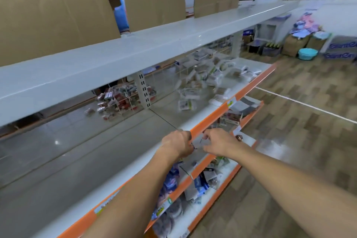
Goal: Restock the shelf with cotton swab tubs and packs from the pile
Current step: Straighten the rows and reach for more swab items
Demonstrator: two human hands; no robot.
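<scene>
While both hands, the left hand (178, 145) and right hand (219, 144), are pinching a small label (199, 141) at the shelf (212, 120) edge, the pile (204, 77) is waiting further along; seating it squarely seems wise.

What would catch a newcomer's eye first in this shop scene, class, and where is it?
Two hands, left hand and right hand, meet at the orange shelf edge in the centre, fingers curled round a small pale tag. Beyond, a jumbled pile of white packs sprawls on the shelf's right end.
</scene>
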